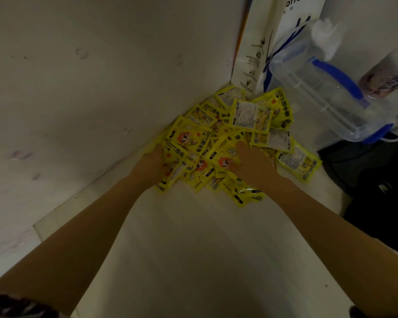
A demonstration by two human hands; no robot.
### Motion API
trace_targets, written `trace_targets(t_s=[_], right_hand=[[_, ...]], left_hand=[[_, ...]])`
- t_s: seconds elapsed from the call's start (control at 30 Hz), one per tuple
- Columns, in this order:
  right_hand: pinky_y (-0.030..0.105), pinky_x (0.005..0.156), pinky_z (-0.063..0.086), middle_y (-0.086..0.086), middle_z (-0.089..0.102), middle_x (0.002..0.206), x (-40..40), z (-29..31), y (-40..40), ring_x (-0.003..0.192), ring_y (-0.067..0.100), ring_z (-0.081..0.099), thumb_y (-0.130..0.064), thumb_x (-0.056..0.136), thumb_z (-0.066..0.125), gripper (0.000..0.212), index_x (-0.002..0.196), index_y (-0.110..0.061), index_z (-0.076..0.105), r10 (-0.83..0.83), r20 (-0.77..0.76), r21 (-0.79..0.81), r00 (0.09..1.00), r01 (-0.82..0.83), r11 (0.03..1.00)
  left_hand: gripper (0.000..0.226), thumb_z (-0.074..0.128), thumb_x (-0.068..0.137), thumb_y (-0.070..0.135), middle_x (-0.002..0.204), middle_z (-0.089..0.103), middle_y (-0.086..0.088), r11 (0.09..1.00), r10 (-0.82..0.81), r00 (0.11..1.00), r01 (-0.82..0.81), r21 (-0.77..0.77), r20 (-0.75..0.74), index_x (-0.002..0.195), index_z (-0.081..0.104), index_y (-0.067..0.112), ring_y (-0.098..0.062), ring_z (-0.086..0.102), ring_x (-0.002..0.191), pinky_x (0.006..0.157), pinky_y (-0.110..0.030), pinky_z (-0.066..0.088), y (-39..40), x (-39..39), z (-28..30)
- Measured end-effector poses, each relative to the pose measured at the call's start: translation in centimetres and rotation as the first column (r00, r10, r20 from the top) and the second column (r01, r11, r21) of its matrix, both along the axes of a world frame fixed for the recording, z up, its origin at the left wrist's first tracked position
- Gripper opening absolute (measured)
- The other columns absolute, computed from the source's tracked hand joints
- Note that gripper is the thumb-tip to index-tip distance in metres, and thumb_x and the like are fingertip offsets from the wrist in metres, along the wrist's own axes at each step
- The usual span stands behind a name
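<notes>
The white table (193,249) is holding a pile of flat, shiny yellow packets (251,118), bunching against the wall (101,88) so none are sliding off. A clear plastic box (326,99) is waiting near, likely for them. The right hand (254,162) is lying flat on the pile. The left hand (155,160) is digging in with its fingers hidden, so I cannot tell its grip.

A pile of yellow sachets (228,138) lies in the corner of a white counter (193,237), against the wall. The left hand (155,160) digs into its left edge, fingers hidden. The right hand (254,162) rests flat on top. A clear jug (319,106) and a paper bag (255,53) stand just behind.
</notes>
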State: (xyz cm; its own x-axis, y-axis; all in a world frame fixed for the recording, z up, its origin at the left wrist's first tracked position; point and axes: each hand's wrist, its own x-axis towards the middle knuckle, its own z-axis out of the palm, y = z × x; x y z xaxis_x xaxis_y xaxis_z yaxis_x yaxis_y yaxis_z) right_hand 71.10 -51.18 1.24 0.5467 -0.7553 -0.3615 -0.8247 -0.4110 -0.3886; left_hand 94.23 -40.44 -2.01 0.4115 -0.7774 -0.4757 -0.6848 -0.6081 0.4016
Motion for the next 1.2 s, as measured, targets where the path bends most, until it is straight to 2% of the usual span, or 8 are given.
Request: trace_targets(t_s=[0.1, 0.23, 0.33, 0.53, 0.73, 0.93, 1.03, 1.2], right_hand=[[0.038, 0.066, 0.047, 0.011, 0.057, 0.089, 0.2, -0.3, 0.8, 0.081, 0.029, 0.059, -0.032, 0.092, 0.057, 0.048, 0.129, -0.006, 0.041, 0.059, 0.006, 0.034, 0.998, -0.060, 0.998], [0.035, 0.078, 0.045, 0.012, 0.056, 0.113, 0.2, -0.5, 1.3, 0.102, 0.029, 0.058, -0.034, 0.092, 0.057, 0.059, 0.139, -0.007, 0.035, 0.059, 0.038, 0.089, 0.998, -0.062, 0.994], [0.041, 0.098, 0.038, 0.014, 0.042, 0.139, 0.1, -0.7, 0.5, 0.126, 0.034, 0.042, -0.033, 0.089, 0.062, 0.059, 0.137, -0.007, 0.039, 0.017, 0.010, 0.046, 1.000, -0.017, 0.999], [0.045, 0.109, 0.029, 0.020, 0.040, 0.142, 0.5, -0.6, -0.7, 0.131, 0.038, 0.038, -0.034, 0.089, 0.061, 0.064, 0.139, -0.002, 0.035, 0.013, -0.119, 0.062, 0.993, -0.005, 0.998], [0.047, 0.103, 0.040, 0.017, 0.037, 0.142, 1.0, -0.8, -0.3, 0.127, 0.038, 0.041, -0.034, 0.086, 0.065, 0.065, 0.139, -0.009, 0.037, -0.010, -0.140, 0.083, 0.990, 0.022, 0.996], [0.048, 0.103, 0.029, 0.011, 0.035, 0.132, 1.3, -0.4, 0.3, 0.117, 0.031, 0.045, -0.032, 0.085, 0.066, 0.045, 0.123, -0.011, 0.050, -0.033, -0.101, 0.031, 0.994, 0.036, 0.999], [0.050, 0.107, 0.024, 0.011, 0.040, 0.134, 1.1, 0.0, 0.5, 0.125, 0.031, 0.041, -0.033, 0.089, 0.062, 0.047, 0.128, -0.012, 0.046, -0.022, -0.108, 0.051, 0.994, 0.028, 0.998], [0.053, 0.109, 0.022, 0.008, 0.046, 0.137, 0.5, 0.6, 1.1, 0.132, 0.030, 0.037, -0.037, 0.091, 0.056, 0.054, 0.136, -0.014, 0.038, 0.013, -0.122, 0.068, 0.992, -0.004, 0.998]], left_hand=[[0.043, 0.058, 0.089, 0.013, 0.117, 0.060, -0.027, 0.997, 0.067, 0.996, -0.065, -0.035, 0.056, 0.124, 0.037, -0.002, -0.045, 0.058, 0.105, 0.082, -0.045, 0.049, 0.9, -0.2, 0.1], [0.048, 0.065, 0.086, 0.016, 0.124, 0.056, -0.023, 0.965, 0.259, 0.965, -0.260, -0.017, -0.041, 0.124, 0.040, -0.002, -0.041, 0.055, 0.112, 0.087, -0.041, 0.047, 1.7, 1.0, 0.0], [0.052, 0.070, 0.084, 0.023, 0.125, 0.057, -0.021, 0.948, 0.317, 0.948, -0.317, -0.018, -0.003, 0.124, 0.048, -0.001, -0.038, 0.054, 0.115, 0.091, -0.041, 0.045, 2.0, 1.6, -0.1], [0.054, 0.072, 0.082, 0.021, 0.123, 0.055, -0.025, 0.919, 0.392, 0.920, -0.392, -0.039, -0.008, 0.121, 0.047, -0.005, -0.040, 0.052, 0.115, 0.095, -0.044, 0.044, 1.5, 0.4, -0.4], [0.056, 0.073, 0.080, 0.024, 0.126, 0.054, -0.024, 0.889, 0.459, 0.888, -0.458, -0.025, 0.030, 0.122, 0.047, -0.002, -0.041, 0.050, 0.119, 0.098, -0.044, 0.042, 1.1, 0.0, -0.7], [0.060, 0.077, 0.078, 0.022, 0.132, 0.049, -0.022, 0.824, 0.566, 0.824, -0.567, -0.009, -0.036, 0.125, 0.047, 0.001, -0.037, 0.053, 0.114, 0.088, -0.040, 0.045, 1.5, -0.5, -0.7], [0.054, 0.075, 0.080, 0.018, 0.128, 0.052, -0.021, 0.783, 0.619, 0.780, -0.622, -0.007, -0.097, 0.124, 0.048, 0.001, -0.037, 0.054, 0.114, 0.077, -0.038, 0.044, 1.6, -0.8, -0.7], [0.056, 0.076, 0.075, 0.022, 0.125, 0.055, -0.017, 0.746, 0.663, 0.742, -0.666, -0.001, -0.104, 0.121, 0.047, 0.009, -0.036, 0.049, 0.119, 0.096, -0.050, 0.045, 1.8, -1.7, -0.4]])
